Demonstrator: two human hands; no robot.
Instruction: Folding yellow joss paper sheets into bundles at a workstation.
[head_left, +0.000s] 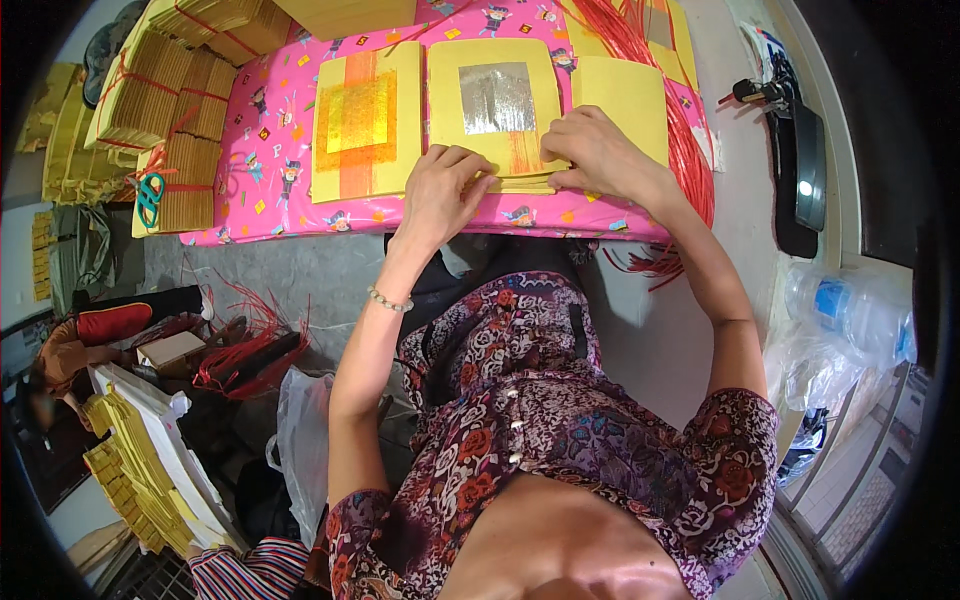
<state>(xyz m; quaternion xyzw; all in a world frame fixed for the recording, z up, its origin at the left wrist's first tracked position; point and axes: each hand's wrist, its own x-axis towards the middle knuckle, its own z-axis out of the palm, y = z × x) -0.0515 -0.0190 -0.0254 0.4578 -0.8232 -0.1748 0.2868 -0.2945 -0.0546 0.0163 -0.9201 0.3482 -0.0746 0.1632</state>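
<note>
The stack of yellow papers (495, 110) lies at the table's near edge; the left hand (440, 190) and right hand (595, 150) both pinch its near edge, equally close.

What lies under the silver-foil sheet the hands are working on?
The silver-foil sheet tops a stack of yellow paper on the pink patterned tablecloth. Left hand and right hand cover the stack's near edge.

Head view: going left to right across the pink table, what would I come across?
Tied paper bundles → green scissors → yellow stack with an orange and gold square → left hand → yellow stack with a silver square → right hand → plain yellow stack → red strings.
</note>
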